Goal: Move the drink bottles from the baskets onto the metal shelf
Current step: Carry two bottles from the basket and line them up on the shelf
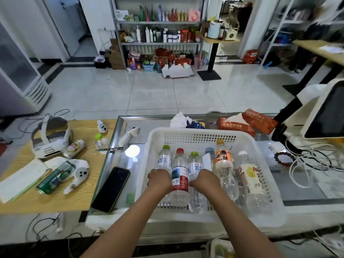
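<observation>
A white plastic basket (188, 134) stands on the glass counter and holds several drink bottles lying side by side. My left hand (159, 180) grips the leftmost green-capped water bottle (163, 159). My right hand (204, 180) grips the other green-capped water bottle (194, 165). Between my hands lies a red-capped bottle with a red and white label (179, 178). To the right lie an orange-labelled bottle (223, 158) and a yellow-labelled bottle (250, 175). The metal shelf (160, 22) stands far across the floor, stocked with goods.
A black phone (111, 189) lies on the glass left of the basket. The wooden table at left carries a headset (49, 139), cans and controllers. Orange tissue packs (242, 123) lie behind the basket, and a monitor (327, 110) with cables stands at right.
</observation>
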Demonstrator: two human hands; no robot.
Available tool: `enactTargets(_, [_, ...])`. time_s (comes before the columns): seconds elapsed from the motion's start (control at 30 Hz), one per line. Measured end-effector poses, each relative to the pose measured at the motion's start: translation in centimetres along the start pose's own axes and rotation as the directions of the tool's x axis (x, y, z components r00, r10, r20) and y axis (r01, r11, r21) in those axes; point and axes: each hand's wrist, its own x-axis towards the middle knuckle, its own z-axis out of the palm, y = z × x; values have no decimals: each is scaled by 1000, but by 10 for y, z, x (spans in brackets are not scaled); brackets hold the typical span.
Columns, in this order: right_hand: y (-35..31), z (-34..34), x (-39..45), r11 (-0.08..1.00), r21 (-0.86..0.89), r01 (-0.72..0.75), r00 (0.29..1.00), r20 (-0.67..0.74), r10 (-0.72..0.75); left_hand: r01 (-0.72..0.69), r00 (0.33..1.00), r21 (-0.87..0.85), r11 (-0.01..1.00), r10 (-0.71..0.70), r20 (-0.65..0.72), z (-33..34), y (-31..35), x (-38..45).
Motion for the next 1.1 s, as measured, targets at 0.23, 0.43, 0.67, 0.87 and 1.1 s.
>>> enactTargets(0.23, [-13,9,-1,980,-196,-46,992,103,67,119,992,-128,985,-124,-37,14,8,3])
enactTargets(0.43, [-3,20,-3,990,90,-109,988,119,98,88,996,-298,951,-85,22,20,0,10])
enactTargets(0.67, [24,21,-8,912,386,-141,989,18,146,86,996,-220,972,-85,16,11,-2,20])
enactTargets(0.87, [28,22,-10,868,472,-155,978,-47,201,143,989,-343,928,-124,78,17,0,22])
enactTargets(1.1, [24,12,-23,808,585,-67,973,-143,184,32,999,-400,916,-19,38,6,-4,6])
